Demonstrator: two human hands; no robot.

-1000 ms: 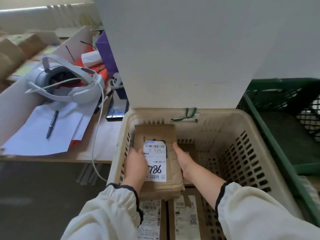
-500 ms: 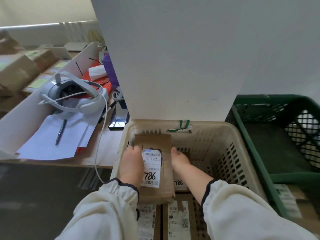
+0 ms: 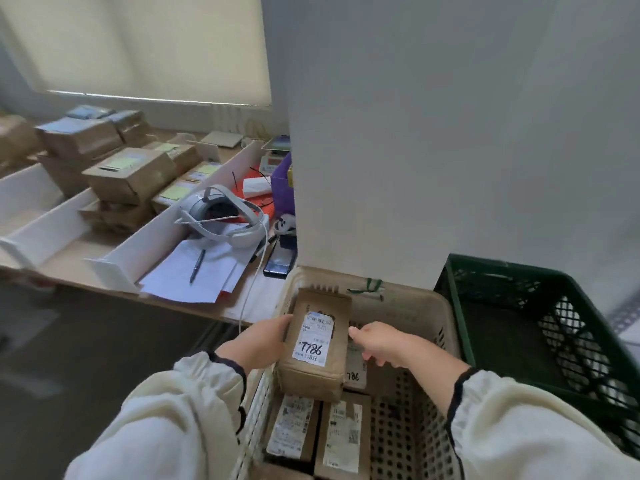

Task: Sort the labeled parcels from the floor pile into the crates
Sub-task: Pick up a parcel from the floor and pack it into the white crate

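A brown cardboard parcel (image 3: 329, 372) with a white label marked 786 lies inside the beige crate (image 3: 412, 304), on top of other labelled parcels (image 3: 341, 433). My left hand (image 3: 261, 342) grips the parcel's left side. Just off its right edge, my right hand (image 3: 379, 342) hovers with fingers loosely apart, holding nothing. To the right of the beige crate stands a dark green crate (image 3: 540, 327) whose bottom looks bare.
A low table (image 3: 69, 268) on the left carries white dividers, stacked cardboard boxes (image 3: 128, 174), a white headset (image 3: 221, 220), papers with a pen (image 3: 196, 266) and a phone (image 3: 280, 261). A white pillar (image 3: 415, 150) rises behind the crates. Dark floor (image 3: 86, 358) lies lower left.
My right hand has come off the parcel's right side and drawn slightly away. The left hand keeps its hold. The camera has tilted up, showing more of the table.
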